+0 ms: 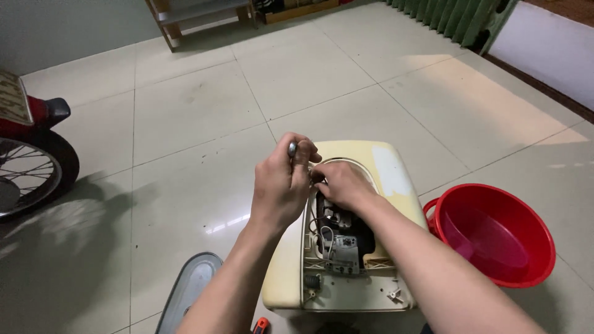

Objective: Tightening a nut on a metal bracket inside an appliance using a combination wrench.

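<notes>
**Hands at the opening of a cream appliance housing on the tiled floor**

The cream plastic housing (377,170) lies on the floor (185,111), its cover off, with wiring and a grey part (341,250) showing in the dark opening. Both hands meet at the upper edge of that opening.

Left hand (281,185): curled closed around a slim tool with a rounded metal end (292,148), which sticks up above the knuckles. Probably a screwdriver, shaft pointing down into the housing; the tip is hidden behind the fingers.

Right hand (343,184): fingers bent, pressing down on the rim of the opening or on something just inside it. Whether it pinches a small part cannot be told; the fingertips are hidden.

Judgement on doing this step well: the tool should stay straight on its fastener, with the right hand steadying the housing so it does not slide on the smooth tile. Fingers ought to keep off the loose white wires (326,238).

Around: a red plastic basin (495,238) just right of the housing, a grey oval cover (189,291) on the floor to the left, an orange-tipped tool (261,325) at the lower edge, a motorbike wheel (28,176) far left.
</notes>
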